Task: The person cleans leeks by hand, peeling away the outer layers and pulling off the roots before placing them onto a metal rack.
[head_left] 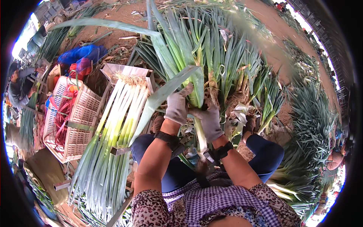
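In front of my lap I hold a leek (200,132), its white shaft pointing down toward me and its broad green leaves fanning up and away. My left hand (177,106), in a pale grey glove, is closed at the base of the leaves. Lower down, my right hand (210,120), gloved alike, is closed around the shaft. A wide loose leaf (160,97) slants past my left hand toward the lower left. To my left, trimmed leeks (123,109) lie in a metal rack (109,70), roots at the far end.
Untrimmed leeks (223,53) are heaped just beyond my hands. A pale plastic crate (81,121) with red ties (64,117) stands left of the rack, near blue sheeting (81,55). More leeks (310,121) line the right side. Another person (20,89) works at far left.
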`<state>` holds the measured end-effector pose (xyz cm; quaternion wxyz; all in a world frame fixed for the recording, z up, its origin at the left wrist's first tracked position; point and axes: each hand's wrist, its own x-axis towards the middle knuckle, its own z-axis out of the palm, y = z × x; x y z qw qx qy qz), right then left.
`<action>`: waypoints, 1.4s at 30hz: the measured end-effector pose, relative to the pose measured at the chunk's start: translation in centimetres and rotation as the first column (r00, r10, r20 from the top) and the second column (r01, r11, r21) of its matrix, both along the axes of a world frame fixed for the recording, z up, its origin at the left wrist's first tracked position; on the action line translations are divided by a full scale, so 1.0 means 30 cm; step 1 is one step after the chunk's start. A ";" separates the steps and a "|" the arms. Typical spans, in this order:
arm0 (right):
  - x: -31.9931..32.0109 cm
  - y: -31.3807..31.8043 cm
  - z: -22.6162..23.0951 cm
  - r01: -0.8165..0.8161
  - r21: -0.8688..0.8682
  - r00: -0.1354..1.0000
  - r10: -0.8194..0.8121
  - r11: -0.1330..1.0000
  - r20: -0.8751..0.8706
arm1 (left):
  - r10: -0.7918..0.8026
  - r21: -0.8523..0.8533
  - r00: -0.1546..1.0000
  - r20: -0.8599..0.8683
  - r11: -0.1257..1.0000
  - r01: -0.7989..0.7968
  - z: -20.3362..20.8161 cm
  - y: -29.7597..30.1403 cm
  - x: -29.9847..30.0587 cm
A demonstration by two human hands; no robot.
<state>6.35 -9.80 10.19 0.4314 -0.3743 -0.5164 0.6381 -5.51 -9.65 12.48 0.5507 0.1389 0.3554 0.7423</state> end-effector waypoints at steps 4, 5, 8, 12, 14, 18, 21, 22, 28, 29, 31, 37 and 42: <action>0.019 -0.037 -0.008 0.046 0.016 0.998 -0.047 0.999 0.034 | 0.008 -0.108 0.997 -0.080 0.994 -0.017 -0.097 0.033 0.012; 0.028 -0.047 -0.013 0.068 0.139 0.991 -0.082 0.988 0.103 | 0.007 -0.112 0.997 -0.076 0.994 -0.015 -0.088 0.036 0.011; 0.126 -0.104 -0.025 0.118 0.002 0.948 -0.113 0.993 0.298 | 0.080 -0.184 0.995 -0.057 0.979 -0.090 -0.057 0.045 -0.032; 0.283 -0.121 -0.091 0.039 -0.198 0.933 0.036 0.980 0.359 | 0.130 0.065 0.991 -0.020 0.990 -0.129 -0.034 0.073 -0.099; 0.292 -0.110 -0.052 -0.102 -0.016 0.902 0.099 0.995 0.421 | 0.134 0.034 0.991 -0.021 0.991 -0.133 -0.030 0.055 -0.109; 0.082 -0.052 0.112 -0.197 0.609 0.755 -0.277 0.769 0.594 | 0.149 0.104 0.986 -0.072 0.984 -0.141 -0.073 0.044 -0.114; 0.033 0.000 0.083 -0.238 0.748 0.818 -0.287 0.620 0.498 | 0.107 0.016 0.992 -0.072 0.994 -0.106 -0.035 0.036 -0.085; 0.039 0.003 0.074 -0.309 0.667 0.790 -0.207 0.678 0.577 | 0.090 0.019 0.994 -0.061 0.996 -0.089 -0.053 0.042 -0.088; 0.236 -0.161 0.013 -0.615 0.250 0.569 0.201 0.748 0.797 | 0.276 0.057 0.961 0.005 0.960 -0.276 -0.004 -0.013 -0.146; 0.322 -0.191 -0.033 -0.631 0.183 0.519 0.235 0.754 0.822 | 0.275 0.068 0.960 0.041 0.958 -0.278 -0.003 -0.024 -0.166; 0.551 -0.225 -0.164 -0.650 -0.064 0.311 0.342 0.757 0.887 | 0.216 0.096 0.976 0.034 0.971 -0.218 0.003 -0.023 -0.194; 0.453 -0.056 -0.001 -0.635 -0.101 -0.147 0.009 0.766 0.989 | 0.191 0.184 0.982 -0.014 0.965 -0.185 -0.071 -0.041 -0.175; 0.123 0.011 0.212 -0.380 0.328 0.656 0.002 0.865 0.755 | 0.146 0.185 0.985 0.096 0.969 -0.162 -0.041 -0.035 -0.170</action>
